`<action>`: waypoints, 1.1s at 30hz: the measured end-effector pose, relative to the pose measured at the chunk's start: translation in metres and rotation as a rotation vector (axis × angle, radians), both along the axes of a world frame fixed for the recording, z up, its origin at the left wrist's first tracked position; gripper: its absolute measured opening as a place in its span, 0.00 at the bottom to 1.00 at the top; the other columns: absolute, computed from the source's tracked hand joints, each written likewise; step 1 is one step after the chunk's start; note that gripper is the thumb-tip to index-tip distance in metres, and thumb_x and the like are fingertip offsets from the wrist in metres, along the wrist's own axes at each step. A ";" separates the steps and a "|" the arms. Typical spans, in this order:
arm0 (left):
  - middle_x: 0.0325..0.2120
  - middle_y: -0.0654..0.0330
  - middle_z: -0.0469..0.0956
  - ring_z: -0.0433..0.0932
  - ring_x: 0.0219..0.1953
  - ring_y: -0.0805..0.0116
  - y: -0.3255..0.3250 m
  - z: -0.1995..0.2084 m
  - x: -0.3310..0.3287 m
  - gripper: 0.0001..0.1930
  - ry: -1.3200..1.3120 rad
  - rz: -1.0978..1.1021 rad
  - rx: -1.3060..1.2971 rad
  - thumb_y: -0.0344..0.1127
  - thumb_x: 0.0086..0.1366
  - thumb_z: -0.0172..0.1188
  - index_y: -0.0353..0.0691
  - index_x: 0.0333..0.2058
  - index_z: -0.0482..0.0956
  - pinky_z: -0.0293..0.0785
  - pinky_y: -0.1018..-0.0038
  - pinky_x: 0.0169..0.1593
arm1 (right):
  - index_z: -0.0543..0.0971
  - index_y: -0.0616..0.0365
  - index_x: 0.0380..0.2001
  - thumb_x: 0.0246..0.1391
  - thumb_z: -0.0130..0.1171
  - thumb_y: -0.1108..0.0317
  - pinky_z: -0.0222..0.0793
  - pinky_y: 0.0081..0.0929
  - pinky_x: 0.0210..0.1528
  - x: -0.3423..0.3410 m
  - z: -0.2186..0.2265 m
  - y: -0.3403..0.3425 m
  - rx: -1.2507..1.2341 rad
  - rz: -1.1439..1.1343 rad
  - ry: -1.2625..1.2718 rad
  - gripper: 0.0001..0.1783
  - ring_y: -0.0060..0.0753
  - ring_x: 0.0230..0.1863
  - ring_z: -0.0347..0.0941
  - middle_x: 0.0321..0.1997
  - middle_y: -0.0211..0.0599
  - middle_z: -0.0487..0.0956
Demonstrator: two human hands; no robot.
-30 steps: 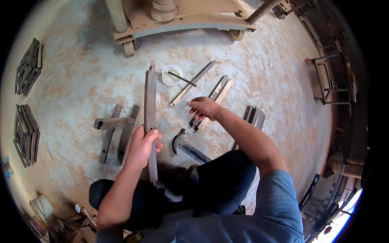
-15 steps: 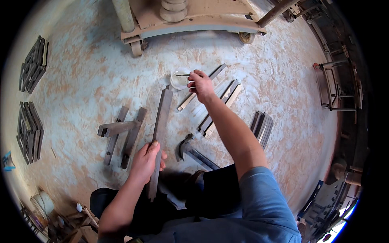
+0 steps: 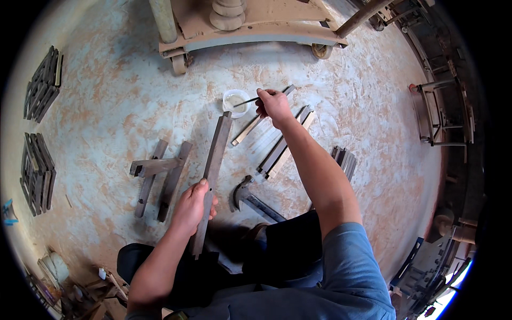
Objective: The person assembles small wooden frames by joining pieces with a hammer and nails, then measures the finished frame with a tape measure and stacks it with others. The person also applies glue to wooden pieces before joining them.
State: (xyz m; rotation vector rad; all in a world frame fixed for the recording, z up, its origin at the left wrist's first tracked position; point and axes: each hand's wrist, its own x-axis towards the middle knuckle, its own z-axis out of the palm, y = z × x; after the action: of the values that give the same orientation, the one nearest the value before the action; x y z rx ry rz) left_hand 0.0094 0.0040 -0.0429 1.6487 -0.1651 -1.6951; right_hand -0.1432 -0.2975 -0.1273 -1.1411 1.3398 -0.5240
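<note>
My left hand (image 3: 194, 209) is closed round the lower half of a long dark wooden rail (image 3: 217, 152), which is tilted with its narrowed tenon end up and away from me. My right hand (image 3: 275, 108) pinches a thin dark stick (image 3: 248, 101). The stick's tip reaches over a small round tub (image 3: 229, 97) of pale, cloudy liquid on the floor. The rail's far end stands just below the tub in view, with a small gap to the stick. A claw hammer (image 3: 258, 204) lies on the floor between my arms.
Left of the rail lie joined dark wooden pieces (image 3: 154, 167). More strips (image 3: 282, 145) and a small stack (image 3: 345, 160) rest to the right. Slatted frames (image 3: 38, 173) are piled at far left. A wheeled wooden platform (image 3: 256, 38) stands ahead.
My right hand has moved slightly right and up, and the stick now slants down toward the tub. The rail has tilted a little further right in my left hand.
</note>
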 end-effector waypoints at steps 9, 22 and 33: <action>0.32 0.60 0.75 0.73 0.28 0.74 0.010 -0.013 -0.002 0.16 -0.191 -0.084 -0.075 0.45 0.72 0.48 0.36 0.43 0.72 0.72 0.76 0.32 | 0.74 0.60 0.33 0.64 0.50 0.48 0.67 0.30 0.17 -0.004 -0.014 -0.002 0.229 -0.213 -0.049 0.23 0.33 0.17 0.74 0.24 0.37 0.79; 0.33 0.60 0.75 0.74 0.29 0.73 -0.006 -0.014 0.003 0.14 -0.270 -0.099 -0.100 0.41 0.71 0.49 0.35 0.43 0.72 0.72 0.74 0.33 | 0.71 0.57 0.36 0.67 0.43 0.48 0.62 0.28 0.18 -0.044 0.029 -0.015 0.241 -0.320 -0.388 0.21 0.31 0.17 0.69 0.22 0.35 0.76; 0.30 0.61 0.75 0.72 0.26 0.74 -0.026 -0.005 0.006 0.11 -0.148 -0.053 -0.154 0.40 0.72 0.48 0.37 0.39 0.72 0.69 0.76 0.31 | 0.72 0.63 0.40 0.67 0.47 0.49 0.64 0.28 0.19 -0.043 0.122 0.034 0.031 -0.253 -0.424 0.24 0.30 0.18 0.72 0.22 0.39 0.77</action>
State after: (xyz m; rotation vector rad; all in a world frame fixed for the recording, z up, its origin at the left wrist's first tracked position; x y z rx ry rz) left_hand 0.0149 -0.0223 -0.0478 1.6663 -0.4040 -1.5574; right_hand -0.1867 -0.2630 -0.0055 -0.7812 1.1185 -0.8740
